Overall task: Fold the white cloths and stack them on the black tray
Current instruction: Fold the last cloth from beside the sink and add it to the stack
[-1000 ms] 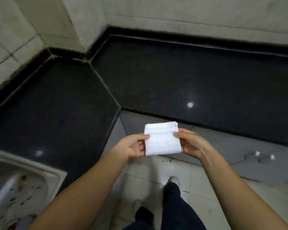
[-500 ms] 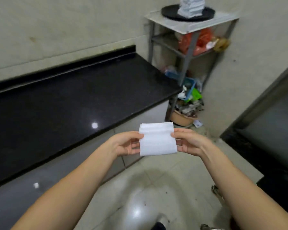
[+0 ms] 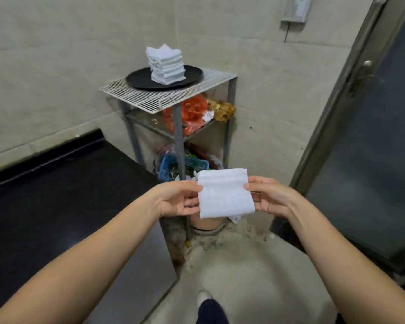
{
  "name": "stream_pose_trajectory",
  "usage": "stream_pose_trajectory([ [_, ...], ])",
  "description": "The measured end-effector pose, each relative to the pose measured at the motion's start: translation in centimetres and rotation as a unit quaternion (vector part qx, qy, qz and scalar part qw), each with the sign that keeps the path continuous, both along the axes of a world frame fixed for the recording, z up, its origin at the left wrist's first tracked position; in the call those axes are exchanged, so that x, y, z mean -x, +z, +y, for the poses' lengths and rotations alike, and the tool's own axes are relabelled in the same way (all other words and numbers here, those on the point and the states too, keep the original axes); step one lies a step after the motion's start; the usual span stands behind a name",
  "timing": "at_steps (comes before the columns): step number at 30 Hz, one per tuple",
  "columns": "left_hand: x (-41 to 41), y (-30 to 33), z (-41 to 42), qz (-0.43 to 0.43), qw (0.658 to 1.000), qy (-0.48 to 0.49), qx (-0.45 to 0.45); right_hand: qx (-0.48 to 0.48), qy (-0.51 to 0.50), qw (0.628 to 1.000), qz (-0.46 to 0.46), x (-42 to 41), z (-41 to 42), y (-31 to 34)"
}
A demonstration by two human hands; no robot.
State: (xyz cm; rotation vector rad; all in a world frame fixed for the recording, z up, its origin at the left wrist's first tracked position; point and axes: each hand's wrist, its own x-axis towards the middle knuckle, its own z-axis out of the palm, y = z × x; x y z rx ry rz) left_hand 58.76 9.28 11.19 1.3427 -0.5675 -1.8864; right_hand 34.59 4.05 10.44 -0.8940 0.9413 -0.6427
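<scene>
I hold a folded white cloth [image 3: 225, 194] in front of me, a small flat square. My left hand [image 3: 179, 199] pinches its left edge and my right hand [image 3: 270, 197] pinches its right edge. Farther off and higher in view, a round black tray [image 3: 138, 79] lies on the wire top of a metal rack. A stack of several folded white cloths [image 3: 166, 65] stands on the tray, slightly uneven at the top.
The metal rack [image 3: 178, 127] stands against the wall, its lower shelves full of bags and a blue basket [image 3: 166, 164]. A black countertop [image 3: 63, 183] runs along my left. A dark door [image 3: 369, 148] is at right. Bare floor lies between me and the rack.
My view has swung right from the countertop corner to face the rack and tray. Both hands still hold the folded cloth the same way.
</scene>
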Motion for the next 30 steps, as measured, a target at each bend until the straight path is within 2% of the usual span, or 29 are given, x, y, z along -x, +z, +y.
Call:
stream_pose_trajectory([
  [4,-2.1,2.1,-9.4,-0.023,0.999,0.013,0.041,0.036,0.021,0.999,-0.005,-2.5,-10.3,2.2],
  [11,-5.7,10.0,-21.4,-0.071,0.986,0.068,0.133,0.096,0.090,0.991,-0.008,-7.2,-25.9,9.8],
  [13,-6.7,12.3,-24.1,-0.095,0.975,0.097,0.177,0.128,0.113,0.985,-0.024,-9.4,-30.3,12.1],
  [17,-10.0,16.3,-30.5,-0.136,0.934,0.215,0.250,0.188,0.174,0.966,-0.037,-15.6,-39.9,15.8],
  [24,-17.5,18.8,-42.7,-0.160,0.878,0.394,0.222,0.250,0.247,0.936,-0.001,-27.5,-53.6,20.8],
  [30,-21.7,18.7,-47.8,-0.207,0.857,0.450,0.143,0.238,0.299,0.924,0.023,-34.5,-59.9,20.3],
])
